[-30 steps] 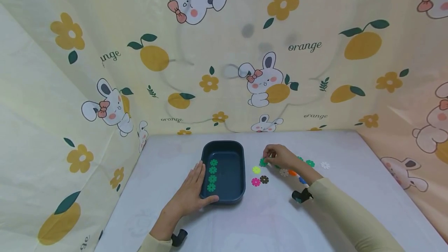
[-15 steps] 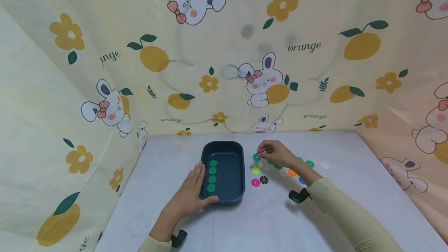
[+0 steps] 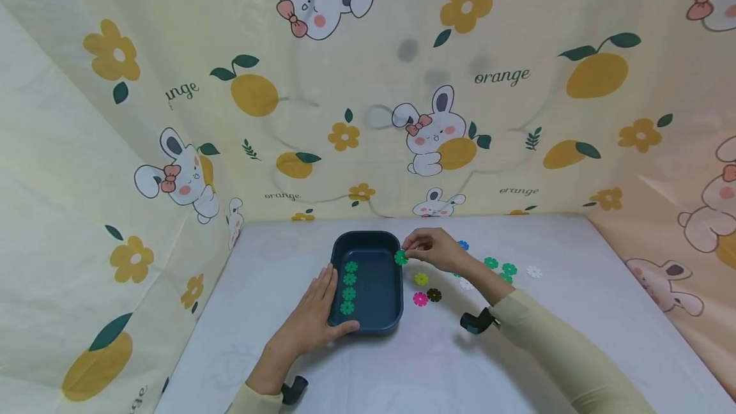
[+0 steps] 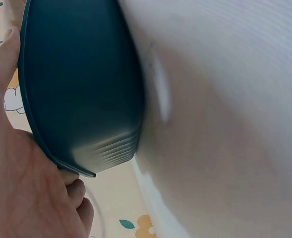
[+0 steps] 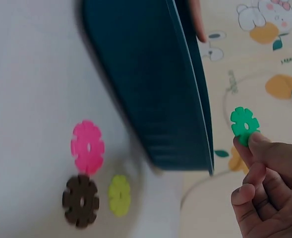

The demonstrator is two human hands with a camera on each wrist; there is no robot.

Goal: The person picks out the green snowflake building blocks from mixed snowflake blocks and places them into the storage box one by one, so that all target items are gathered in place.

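Now a green disc (image 3: 400, 257) is pinched by the right hand (image 3: 435, 249) at the tray's (image 3: 368, 238) 3 o'clock rim; tray steadied w/ flat left hand (image 3: 313, 318).

The scene is lit evenly and brightly by soft, diffuse light; no single source can be made out. Only faint, short shadows are cast on the bench (image 3: 402, 363) beneath the forearms. In the head view, straight lines are bowed towards the edges by a wide lens, though detail is kept sharp. In the left wrist view, a pale patch of glare is seen on the bench beside the tray (image 4: 81, 84). In the right wrist view, the tray wall and bench are smeared by blur.
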